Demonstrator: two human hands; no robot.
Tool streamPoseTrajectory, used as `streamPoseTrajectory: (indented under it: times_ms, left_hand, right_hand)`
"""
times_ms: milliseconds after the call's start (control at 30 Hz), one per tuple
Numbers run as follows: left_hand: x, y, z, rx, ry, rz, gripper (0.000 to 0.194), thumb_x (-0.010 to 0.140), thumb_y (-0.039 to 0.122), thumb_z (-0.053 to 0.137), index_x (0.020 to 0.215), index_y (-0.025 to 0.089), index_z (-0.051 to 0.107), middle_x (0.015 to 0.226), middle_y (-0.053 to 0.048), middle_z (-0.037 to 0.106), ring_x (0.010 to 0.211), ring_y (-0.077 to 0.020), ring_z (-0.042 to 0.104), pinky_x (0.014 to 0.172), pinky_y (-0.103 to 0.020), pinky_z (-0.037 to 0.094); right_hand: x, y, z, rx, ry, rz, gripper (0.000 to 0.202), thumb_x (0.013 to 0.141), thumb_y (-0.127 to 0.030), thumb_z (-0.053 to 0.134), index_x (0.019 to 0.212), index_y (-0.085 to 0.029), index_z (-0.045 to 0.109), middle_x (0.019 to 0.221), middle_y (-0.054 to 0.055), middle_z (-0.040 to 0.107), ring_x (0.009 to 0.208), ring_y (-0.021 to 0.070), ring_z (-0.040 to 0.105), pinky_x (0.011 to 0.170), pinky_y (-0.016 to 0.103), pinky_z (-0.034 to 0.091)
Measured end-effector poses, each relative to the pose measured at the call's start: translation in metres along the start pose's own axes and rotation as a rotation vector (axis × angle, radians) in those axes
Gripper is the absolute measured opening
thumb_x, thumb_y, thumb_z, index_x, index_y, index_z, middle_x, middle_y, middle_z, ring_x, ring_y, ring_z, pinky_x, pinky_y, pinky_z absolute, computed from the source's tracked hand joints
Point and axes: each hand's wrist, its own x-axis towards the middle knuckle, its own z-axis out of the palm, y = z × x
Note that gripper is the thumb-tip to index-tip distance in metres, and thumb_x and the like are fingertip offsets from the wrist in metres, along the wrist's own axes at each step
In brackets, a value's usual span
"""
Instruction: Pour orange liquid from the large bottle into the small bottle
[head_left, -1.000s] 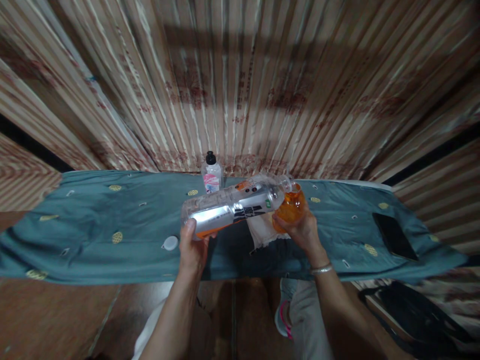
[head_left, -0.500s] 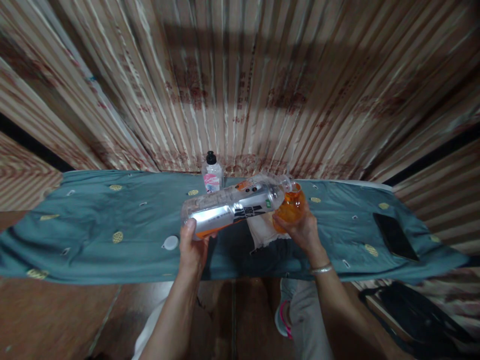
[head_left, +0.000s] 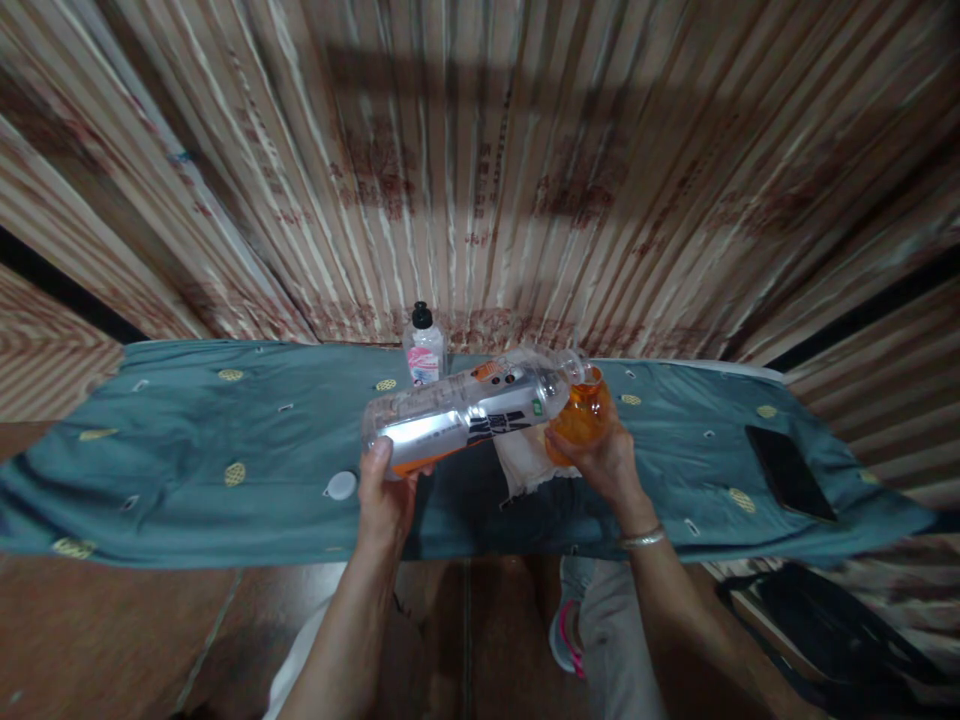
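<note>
My left hand (head_left: 386,495) is closed round the base of a large clear plastic bottle (head_left: 480,410) with a silver and orange label. The bottle is tilted almost flat, its neck pointing right. Its mouth is at the opening of an orange see-through container (head_left: 581,412), which my right hand (head_left: 611,460) grips from the right side. Whether liquid runs between them I cannot tell. Under the bottle's neck end, a whitish cloth (head_left: 525,465) lies partly hidden on the table. A round white cap (head_left: 342,486) lies left of my left hand.
Behind the tilted bottle stands a clear bottle (head_left: 424,350) with a black top and pink label. A dark phone (head_left: 789,472) rests at the right on the green table cover (head_left: 180,430). A patterned curtain (head_left: 480,180) hangs behind. A black bag (head_left: 840,630) is at lower right.
</note>
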Motion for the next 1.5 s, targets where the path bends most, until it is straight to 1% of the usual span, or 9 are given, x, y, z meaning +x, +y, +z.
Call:
streamPoseTrajectory:
  times_ms: [300,500,700,833,900,1100,1233,1400,1500]
  left_hand:
    - [0.0008,-0.0013,-0.0038,0.019,-0.024,0.011,0.048,0.061,0.057,0.08,0.091,0.019,0.075,0.076,-0.006,0.068,0.06,-0.019,0.061,0.043,-0.023,0.04]
    - [-0.0002,-0.0006,-0.0024,0.024,-0.031,0.003,0.056,0.062,0.057,0.078,0.104,0.02,0.074,0.079,-0.007,0.07,0.06,-0.019,0.06,0.044,-0.024,0.039]
    - [-0.0007,0.0014,0.0004,0.0,-0.022,-0.001,0.05,0.059,0.054,0.081,0.093,0.019,0.076,0.073,-0.006,0.068,0.057,-0.0185,0.06,0.042,-0.023,0.041]
    - [-0.0002,0.0016,0.0,-0.011,-0.026,-0.005,0.045,0.058,0.054,0.083,0.086,0.018,0.076,0.074,-0.006,0.069,0.059,-0.0182,0.061,0.041,-0.022,0.042]
    - [0.0002,0.0012,-0.0009,-0.016,-0.023,-0.004,0.046,0.058,0.053,0.083,0.088,0.018,0.077,0.074,-0.006,0.07,0.058,-0.0177,0.061,0.041,-0.022,0.042]
    - [0.0012,0.0007,-0.0029,-0.015,-0.02,-0.004,0.058,0.057,0.053,0.083,0.104,0.018,0.077,0.073,-0.006,0.071,0.055,-0.0178,0.061,0.041,-0.023,0.043]
    - [0.0009,0.0017,-0.0017,-0.011,-0.027,-0.002,0.056,0.058,0.053,0.083,0.101,0.019,0.077,0.074,-0.005,0.071,0.054,-0.017,0.062,0.041,-0.022,0.044]
    - [0.001,0.0018,-0.0009,-0.01,-0.027,0.002,0.054,0.057,0.054,0.084,0.096,0.018,0.076,0.072,-0.004,0.069,0.052,-0.016,0.06,0.043,-0.023,0.047]
    - [0.0012,0.002,-0.0006,-0.015,-0.012,0.002,0.055,0.055,0.054,0.085,0.095,0.017,0.076,0.072,-0.005,0.07,0.052,-0.0165,0.06,0.046,-0.026,0.051]
  right_hand:
    - [-0.0004,0.003,0.0005,-0.043,0.019,-0.039,0.099,0.064,-0.058,0.081,0.147,-0.017,0.046,0.124,0.015,0.074,0.107,0.0343,0.074,0.092,0.048,0.061]
    - [0.0001,0.0001,0.0006,-0.01,0.01,-0.013,0.098,0.063,-0.054,0.082,0.146,-0.016,0.047,0.127,0.016,0.072,0.112,0.0358,0.072,0.097,0.052,0.058]
    - [-0.0004,-0.0036,-0.0007,-0.018,-0.008,0.027,0.1,0.062,-0.053,0.082,0.147,-0.014,0.045,0.125,0.017,0.073,0.11,0.0359,0.072,0.095,0.051,0.059]
    - [-0.0001,0.0005,0.0008,-0.009,0.006,-0.004,0.099,0.062,-0.053,0.082,0.146,-0.014,0.048,0.126,0.017,0.072,0.112,0.0363,0.071,0.096,0.05,0.059]
    - [0.0,0.0026,0.0016,-0.005,0.012,-0.014,0.099,0.063,-0.054,0.082,0.146,-0.015,0.048,0.126,0.017,0.072,0.112,0.0363,0.071,0.096,0.05,0.058]
    - [0.0,0.0019,0.0024,0.015,-0.004,0.018,0.1,0.063,-0.053,0.082,0.148,-0.017,0.046,0.126,0.015,0.072,0.112,0.0355,0.071,0.098,0.051,0.057]
    - [0.0001,0.0001,0.0024,0.026,-0.001,0.028,0.102,0.06,-0.052,0.083,0.147,-0.014,0.046,0.128,0.017,0.071,0.113,0.0372,0.07,0.1,0.053,0.057]
    - [0.0,0.0002,0.001,0.002,-0.001,0.022,0.1,0.061,-0.052,0.082,0.147,-0.016,0.047,0.124,0.015,0.073,0.11,0.0363,0.072,0.095,0.051,0.059]
    - [0.0001,0.0013,0.0013,-0.018,0.01,0.014,0.099,0.061,-0.051,0.082,0.146,-0.014,0.048,0.123,0.017,0.073,0.109,0.0368,0.072,0.093,0.051,0.059]
